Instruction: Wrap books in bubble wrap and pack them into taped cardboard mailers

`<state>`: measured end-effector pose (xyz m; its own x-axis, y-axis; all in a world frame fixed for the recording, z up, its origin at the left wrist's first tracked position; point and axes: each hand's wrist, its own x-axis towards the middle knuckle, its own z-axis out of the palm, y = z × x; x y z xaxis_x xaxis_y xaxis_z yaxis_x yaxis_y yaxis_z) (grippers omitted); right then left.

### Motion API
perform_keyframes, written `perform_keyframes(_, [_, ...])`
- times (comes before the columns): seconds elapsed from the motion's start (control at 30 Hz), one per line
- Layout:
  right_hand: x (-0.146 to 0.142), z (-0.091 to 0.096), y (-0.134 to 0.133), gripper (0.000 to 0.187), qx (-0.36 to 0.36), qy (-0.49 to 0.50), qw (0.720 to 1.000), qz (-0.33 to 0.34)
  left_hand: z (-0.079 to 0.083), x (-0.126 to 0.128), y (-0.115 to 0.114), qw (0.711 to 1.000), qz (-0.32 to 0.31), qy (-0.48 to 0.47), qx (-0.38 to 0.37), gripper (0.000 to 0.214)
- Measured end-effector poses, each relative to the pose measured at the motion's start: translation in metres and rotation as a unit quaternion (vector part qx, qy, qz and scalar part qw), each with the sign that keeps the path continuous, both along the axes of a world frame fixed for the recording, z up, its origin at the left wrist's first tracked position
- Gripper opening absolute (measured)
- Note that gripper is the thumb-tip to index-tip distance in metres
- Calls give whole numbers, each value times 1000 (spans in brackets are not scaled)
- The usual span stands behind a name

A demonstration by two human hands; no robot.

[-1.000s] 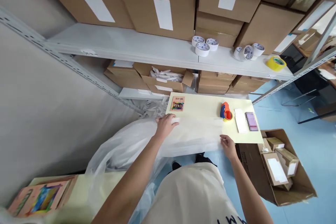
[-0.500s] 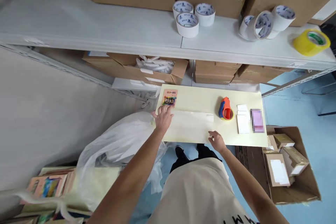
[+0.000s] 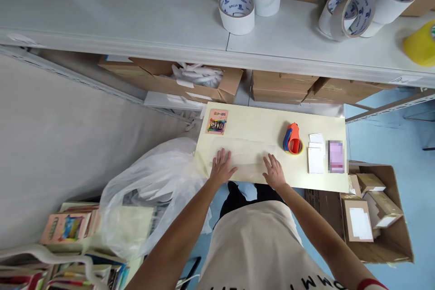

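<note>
A translucent whitish plastic sheet or sleeve (image 3: 249, 149) lies flat along the front of the pale yellow table (image 3: 261, 118). My left hand (image 3: 222, 167) rests with fingers spread on the sheet's left part. On its right part, near the front edge, my right hand (image 3: 273, 171) lies with fingers apart. Neither hand grips anything. Beyond my left hand, a small pink booklet with a colourful picture (image 3: 216, 122) lies at the table's far left corner. A red and blue tape dispenser (image 3: 292, 139) stands to the right of the sheet.
White cards (image 3: 316, 156) and a blurred purple item (image 3: 336, 157) lie at the table's right end. A carton of small boxes (image 3: 380, 249) stands right. A big clear plastic bag (image 3: 118, 190) sits left, near books (image 3: 66, 228). Tape rolls (image 3: 237, 13) stand on the shelf (image 3: 136, 13).
My left hand has moved off the booklet's edge, toward me and right, onto the sheet. My right hand has shifted slightly left and spread its fingers. The view has shifted a little.
</note>
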<state>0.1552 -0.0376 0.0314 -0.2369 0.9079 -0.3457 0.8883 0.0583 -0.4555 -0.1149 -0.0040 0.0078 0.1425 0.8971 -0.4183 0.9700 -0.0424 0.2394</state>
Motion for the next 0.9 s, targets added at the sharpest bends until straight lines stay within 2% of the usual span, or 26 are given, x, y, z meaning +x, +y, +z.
perform_keyframes(0.1, [-9, -6, 19, 87, -50, -27, 998, 32, -6, -3, 4, 999, 12, -8, -31, 84])
perform_keyframes(0.27, [-11, -10, 38, 93, -89, -70, 992, 48, -11, -6, 7, 999, 20, -3, -47, 96])
perform_keyframes(0.53, [-16, -12, 31, 92, -81, -107, 990, 43, -5, -9, 9, 999, 14, -11, -50, 97])
perform_keyframes(0.7, [-30, 3, 46, 90, -77, -101, 992, 5, 4, -19, 12, 999, 6, -32, -29, 94])
perform_keyframes(0.8, [-51, 15, 66, 83, -57, -59, 997, -14, 3, -39, 23, 996, 61, -70, -5, 95])
perform_keyframes(0.9, [-82, 16, 93, 76, -50, 14, 998, -42, -1, -66, 47, 975, 169, -145, 20, 93])
